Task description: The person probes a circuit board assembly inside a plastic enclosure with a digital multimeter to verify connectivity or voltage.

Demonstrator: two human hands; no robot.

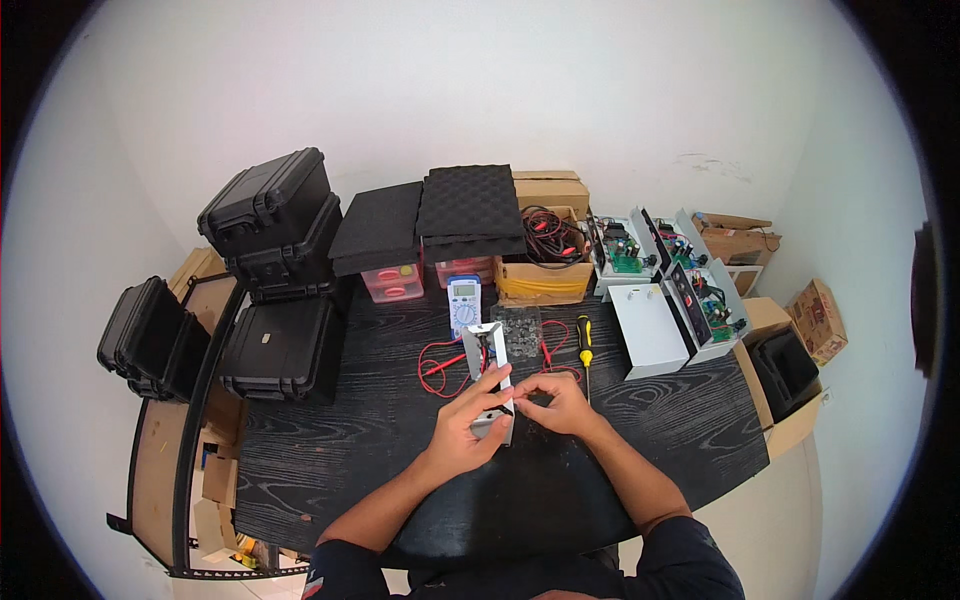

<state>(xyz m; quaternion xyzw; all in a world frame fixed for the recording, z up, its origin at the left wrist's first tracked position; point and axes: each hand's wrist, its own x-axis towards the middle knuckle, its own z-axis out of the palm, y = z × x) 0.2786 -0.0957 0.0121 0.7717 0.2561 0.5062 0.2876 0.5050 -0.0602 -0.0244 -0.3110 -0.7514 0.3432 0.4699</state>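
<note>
My left hand (466, 430) grips a white bent metal panel (502, 346) with its thumb and fingers, holding it on edge above the near middle of the black table. From the right, my right hand (562, 404) reaches the panel's side with its fingers pinched together; whatever lies between the fingertips is too small to make out. Just beyond the panel stand a white and blue multimeter (464, 310) and a clear tray of small parts (518, 326). Red test leads (433, 368) curl on both sides. A yellow and black screwdriver (585, 340) lies to the right of my right hand.
Black hard cases (275, 335) are stacked at the left. Foam sheets (470, 205) rest on red drawer boxes at the back. A carton of cables (545, 280) sits beside them. White housings with green circuit boards (628, 262) and a white cover (645, 325) occupy the right.
</note>
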